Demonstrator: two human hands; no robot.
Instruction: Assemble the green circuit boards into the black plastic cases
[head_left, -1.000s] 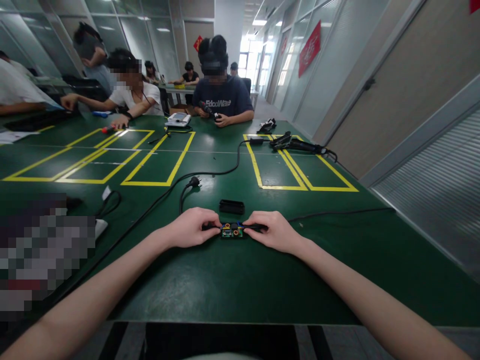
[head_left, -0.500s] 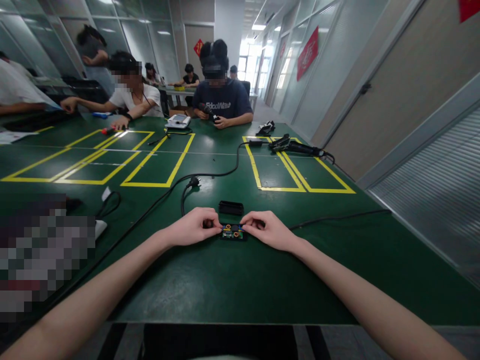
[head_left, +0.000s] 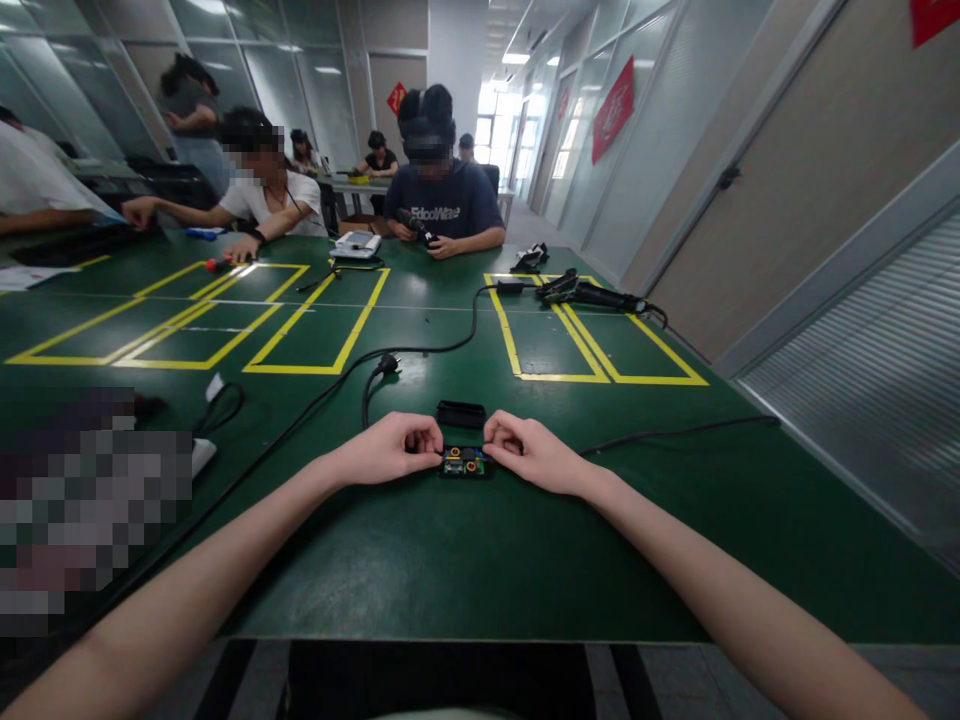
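Note:
A small black case half with a circuit board (head_left: 465, 463) in it, showing copper-coloured coils, lies on the green table (head_left: 480, 560) between my hands. My left hand (head_left: 394, 448) has its fingers closed at the board's left end. At the right end, the pinched fingers of my right hand (head_left: 534, 455) touch the case. Just beyond the board lies an open black case half (head_left: 461, 413), touched by neither hand. What the fingertips hold is too small to make out.
A black cable with a plug (head_left: 388, 365) runs across the table on the left. Another cable (head_left: 675, 428) lies to the right. Black tools (head_left: 592, 294) lie farther back. Across the table sits a person in a dark shirt (head_left: 446, 205).
My right fingertips have shifted slightly at the board's right end. Both hands otherwise stay at the board.

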